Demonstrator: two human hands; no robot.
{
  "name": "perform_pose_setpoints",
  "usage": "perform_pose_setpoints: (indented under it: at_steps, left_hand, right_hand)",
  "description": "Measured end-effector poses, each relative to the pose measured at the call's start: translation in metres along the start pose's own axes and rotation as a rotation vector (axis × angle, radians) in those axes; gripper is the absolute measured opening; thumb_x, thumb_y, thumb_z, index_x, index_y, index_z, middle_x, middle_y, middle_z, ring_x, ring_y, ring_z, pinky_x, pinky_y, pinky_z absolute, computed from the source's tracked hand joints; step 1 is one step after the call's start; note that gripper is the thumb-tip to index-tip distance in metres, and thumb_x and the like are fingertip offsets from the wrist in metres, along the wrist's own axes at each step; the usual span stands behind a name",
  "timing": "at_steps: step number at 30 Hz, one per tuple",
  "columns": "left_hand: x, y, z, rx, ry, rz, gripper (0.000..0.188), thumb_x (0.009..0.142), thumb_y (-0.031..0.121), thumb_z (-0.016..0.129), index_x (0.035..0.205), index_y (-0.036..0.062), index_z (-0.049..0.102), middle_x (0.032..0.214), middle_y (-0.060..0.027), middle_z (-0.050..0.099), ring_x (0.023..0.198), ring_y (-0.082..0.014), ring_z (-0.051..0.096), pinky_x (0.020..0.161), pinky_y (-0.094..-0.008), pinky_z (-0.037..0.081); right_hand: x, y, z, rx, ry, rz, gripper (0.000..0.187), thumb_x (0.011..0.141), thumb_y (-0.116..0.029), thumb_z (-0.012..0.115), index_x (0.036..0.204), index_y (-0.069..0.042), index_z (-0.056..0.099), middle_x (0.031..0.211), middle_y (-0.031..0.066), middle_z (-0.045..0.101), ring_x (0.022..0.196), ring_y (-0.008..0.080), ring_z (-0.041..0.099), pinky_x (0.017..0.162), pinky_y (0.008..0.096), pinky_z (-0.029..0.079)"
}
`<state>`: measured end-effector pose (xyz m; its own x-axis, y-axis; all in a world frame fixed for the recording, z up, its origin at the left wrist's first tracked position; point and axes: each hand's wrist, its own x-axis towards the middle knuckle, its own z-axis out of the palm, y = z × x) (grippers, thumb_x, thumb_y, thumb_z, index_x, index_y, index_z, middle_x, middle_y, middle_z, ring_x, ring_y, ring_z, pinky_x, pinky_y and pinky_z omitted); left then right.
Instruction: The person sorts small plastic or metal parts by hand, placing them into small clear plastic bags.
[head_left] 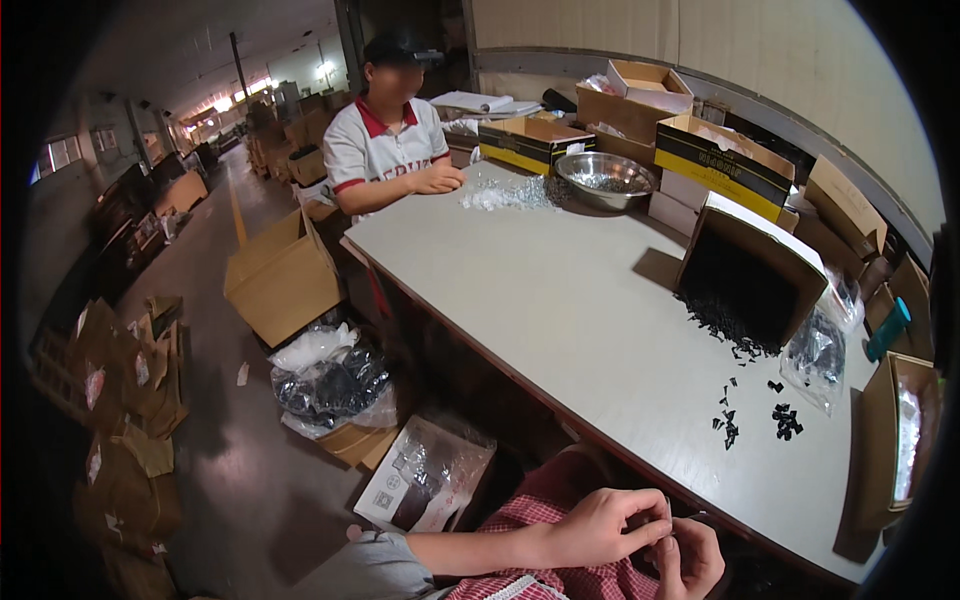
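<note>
Over my lap, at the table's near edge, my left hand (605,527) and my right hand (692,558) meet with fingertips pinched together. Something small and dark seems to sit between them, mostly hidden by the fingers. Beyond them on the pale table (500,270), small black parts (787,422) lie in loose clusters. More of these parts spill from a cardboard box (768,232) tipped on its side. A red checked cloth (530,515) covers my lap beneath the hands.
Across the table, a person (385,150) rests a hand beside clear small pieces (510,193) and a steel bowl (605,182). Boxes line the back; an open carton (890,440) stands right. Bagged goods (335,380) and a white box (425,475) sit on the left.
</note>
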<state>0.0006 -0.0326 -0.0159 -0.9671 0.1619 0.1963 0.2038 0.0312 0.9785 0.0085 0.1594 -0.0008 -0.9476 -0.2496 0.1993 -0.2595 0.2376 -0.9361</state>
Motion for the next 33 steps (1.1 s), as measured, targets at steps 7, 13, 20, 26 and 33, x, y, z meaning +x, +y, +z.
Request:
perform_pose_setpoints:
  at_steps: [7, 13, 20, 26, 33]
  left_hand:
    - [0.001, -0.001, -0.006, 0.064, -0.009, 0.015, 0.012, 0.099, 0.010, 0.072, 0.106, 0.0007, 0.068, 0.087, -0.0060, 0.073, 0.078, -0.0098, 0.068, 0.067, -0.0266, 0.055]
    - [0.000, -0.001, -0.006, 0.028, 0.034, -0.006, 0.010, 0.097, 0.006, 0.072, 0.105, 0.0009, 0.068, 0.086, -0.0043, 0.072, 0.077, -0.0079, 0.066, 0.064, -0.0247, 0.052]
    - [-0.001, 0.006, -0.008, 0.116, 0.189, 0.141, 0.011, 0.096, 0.003, 0.073, 0.098, -0.0005, 0.063, 0.083, -0.0047, 0.067, 0.072, -0.0090, 0.062, 0.063, -0.0265, 0.051]
    - [0.005, 0.001, -0.006, 0.243, 0.234, 0.203, 0.016, 0.091, 0.011, 0.075, 0.094, 0.0029, 0.061, 0.081, -0.0109, 0.068, 0.072, -0.0265, 0.071, 0.065, -0.0360, 0.056]
    - [0.001, 0.007, -0.007, 0.262, 0.155, 0.214, 0.015, 0.090, 0.006, 0.078, 0.088, 0.0015, 0.064, 0.079, -0.0054, 0.067, 0.066, -0.0139, 0.063, 0.058, -0.0286, 0.051]
  right_hand:
    - [0.003, -0.001, 0.002, 0.071, -0.013, 0.047, 0.024, 0.105, -0.002, 0.068, 0.128, 0.004, 0.067, 0.112, 0.0097, 0.073, 0.098, 0.0146, 0.070, 0.088, 0.0271, 0.056]
    - [0.006, -0.004, 0.007, 0.039, -0.034, -0.030, 0.025, 0.104, 0.000, 0.068, 0.129, 0.004, 0.067, 0.115, 0.0106, 0.073, 0.101, 0.0159, 0.069, 0.088, 0.0280, 0.056]
    - [0.023, -0.028, 0.012, -0.254, -0.041, -0.377, 0.034, 0.092, 0.008, 0.073, 0.126, 0.005, 0.071, 0.117, 0.0205, 0.071, 0.103, 0.0337, 0.070, 0.090, 0.0374, 0.056]
    - [0.025, -0.020, 0.011, -0.248, -0.039, -0.465, 0.036, 0.092, 0.006, 0.074, 0.128, 0.006, 0.071, 0.117, 0.0196, 0.069, 0.102, 0.0305, 0.070, 0.085, 0.0359, 0.057]
    - [0.028, -0.026, 0.000, -0.213, -0.166, -0.316, 0.030, 0.088, -0.001, 0.079, 0.116, 0.004, 0.071, 0.111, 0.0193, 0.069, 0.096, 0.0350, 0.068, 0.085, 0.0400, 0.056]
